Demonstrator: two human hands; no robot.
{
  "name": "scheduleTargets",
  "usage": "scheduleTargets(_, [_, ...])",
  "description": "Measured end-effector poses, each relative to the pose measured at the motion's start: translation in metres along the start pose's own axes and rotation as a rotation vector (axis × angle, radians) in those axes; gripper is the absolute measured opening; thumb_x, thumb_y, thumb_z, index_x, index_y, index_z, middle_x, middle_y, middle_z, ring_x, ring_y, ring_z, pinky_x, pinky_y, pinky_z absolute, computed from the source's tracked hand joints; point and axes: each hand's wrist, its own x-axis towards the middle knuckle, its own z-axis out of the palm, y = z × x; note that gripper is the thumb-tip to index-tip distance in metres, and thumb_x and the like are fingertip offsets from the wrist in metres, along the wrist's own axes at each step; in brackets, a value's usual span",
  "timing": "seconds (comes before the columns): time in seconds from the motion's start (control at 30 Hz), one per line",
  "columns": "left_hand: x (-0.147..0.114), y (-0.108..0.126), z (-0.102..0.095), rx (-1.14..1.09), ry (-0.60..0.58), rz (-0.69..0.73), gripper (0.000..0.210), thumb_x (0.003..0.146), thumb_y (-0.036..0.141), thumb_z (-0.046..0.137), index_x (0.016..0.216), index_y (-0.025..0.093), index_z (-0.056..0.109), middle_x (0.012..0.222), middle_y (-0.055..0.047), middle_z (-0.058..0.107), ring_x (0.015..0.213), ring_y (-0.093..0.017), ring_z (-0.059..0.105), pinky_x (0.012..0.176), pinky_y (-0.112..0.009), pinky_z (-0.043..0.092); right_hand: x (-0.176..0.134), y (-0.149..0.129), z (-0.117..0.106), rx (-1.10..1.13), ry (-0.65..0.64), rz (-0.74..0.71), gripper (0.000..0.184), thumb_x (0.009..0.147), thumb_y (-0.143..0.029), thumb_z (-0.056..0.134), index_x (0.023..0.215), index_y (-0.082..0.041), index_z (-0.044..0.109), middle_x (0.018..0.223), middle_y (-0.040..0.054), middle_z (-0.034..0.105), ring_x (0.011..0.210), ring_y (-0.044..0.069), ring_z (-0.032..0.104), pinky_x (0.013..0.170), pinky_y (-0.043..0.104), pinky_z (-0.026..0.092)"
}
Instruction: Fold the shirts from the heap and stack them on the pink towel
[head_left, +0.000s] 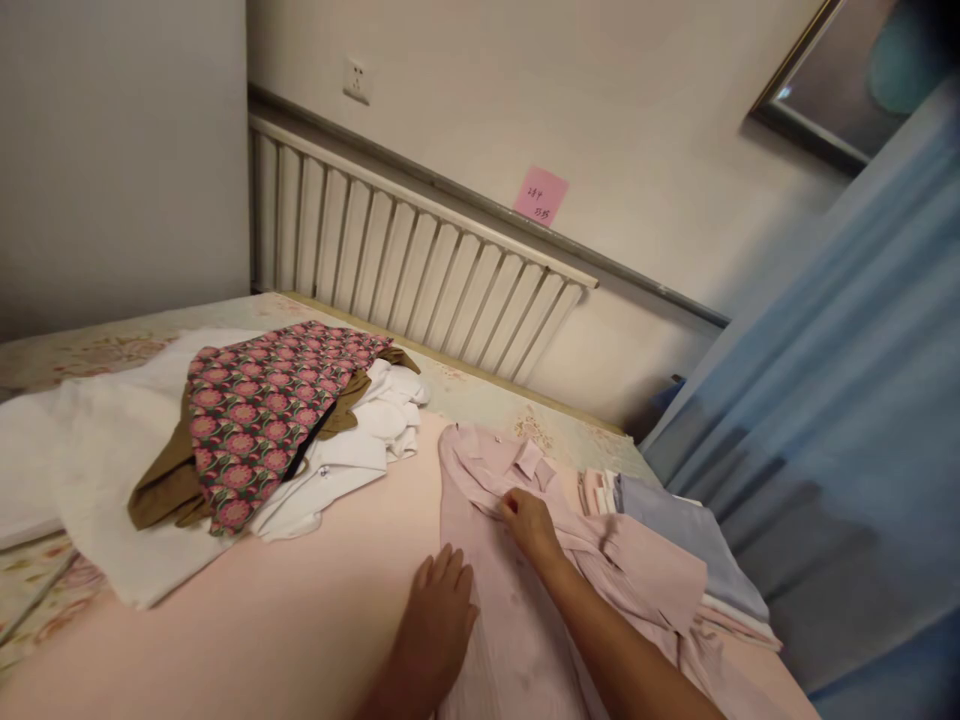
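Pink shirt (pixel 517 630) lies front up before you on the pink sheet (pixel 300 620), collar (pixel 530 458) at the far end, small buttons down the front, near end cut off by the bottom edge of the view. Your right grip (pixel 531 528) is pinched on a fold of it just below the collar, fingertips curled in, forearm passing over the body of the shirt. Your left grip (pixel 442 612) is released: palm down, fingers extended, at the shirt's left edge. A sleeve (pixel 660 570) spreads to the right, up against a stack of folded clothes topped by a grey-blue garment (pixel 690 540); pink and white layers show beneath.

Left of the shirt, well apart from your hands, a loose heap: flower-patterned garment (pixel 262 410) uppermost, brown garment (pixel 161 485) partly under it, white clothes (pixel 105 430) at the bottom. Floral cover (pixel 120 350) shows around the sheet.

Farther out: white radiator (pixel 420 260) along the wall, pink note (pixel 541 195) above it, handwriting too small to read. Wall socket (pixel 357 82) upper left. Blue curtain (pixel 795 400) on your right, framed picture (pixel 847 80) at the top corner.
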Motion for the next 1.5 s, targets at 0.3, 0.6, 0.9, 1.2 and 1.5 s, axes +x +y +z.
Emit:
scheduleTargets(0.3, [0.006,0.001,-0.009,-0.046,-0.113,-0.022,0.044,0.088,0.027,0.045,0.131,0.02,0.053,0.146,-0.009,0.045,0.139,-0.028,0.031,0.113,-0.051,0.025,0.091,-0.009,0.061,-0.023,-0.021,0.088,0.029,0.079,-0.041,0.06,0.069,-0.015,0.067,0.072,0.009,0.069,0.072,0.019,0.06,0.066,0.026,0.036])
scheduleTargets(0.6, [0.006,0.0,-0.004,-0.065,-0.15,-0.009,0.046,0.09,0.034,0.044,0.132,0.02,0.051,0.147,-0.009,0.043,0.14,-0.028,0.03,0.114,-0.051,0.024,0.118,0.007,0.06,-0.033,0.127,0.136,0.032,0.091,-0.028,0.035,0.096,-0.016,0.064,0.091,0.0076,0.068,0.081,0.017,0.059,0.068,0.023,0.036])
scheduleTargets(0.9, [0.003,0.005,-0.01,-0.11,-0.114,0.105,0.032,0.088,0.031,0.05,0.118,0.022,0.056,0.129,-0.008,0.057,0.125,-0.027,0.043,0.108,-0.049,0.026,0.116,0.023,0.07,-0.144,0.025,0.164,0.021,0.089,-0.025,0.047,0.09,-0.017,0.066,0.088,0.0106,0.069,0.082,0.018,0.062,0.067,0.025,0.036])
scheduleTargets(1.2, [0.003,0.016,0.0,-0.028,-0.169,0.256,0.008,0.086,0.022,0.055,0.092,0.019,0.06,0.098,-0.006,0.062,0.092,-0.023,0.054,0.079,-0.038,0.041,0.111,0.032,0.061,-0.093,0.09,0.043,0.024,0.084,-0.02,0.05,0.102,-0.019,0.066,0.095,0.0076,0.07,0.089,0.019,0.062,0.075,0.025,0.039])
scheduleTargets(1.5, [0.002,0.02,0.001,0.029,-0.133,0.249,0.009,0.088,0.014,0.053,0.089,0.017,0.061,0.097,-0.007,0.063,0.092,-0.024,0.056,0.078,-0.038,0.044,0.065,0.053,0.037,-0.005,0.187,-0.092,0.025,0.085,-0.028,0.046,0.096,-0.018,0.066,0.095,0.0065,0.068,0.091,0.019,0.059,0.083,0.026,0.041])
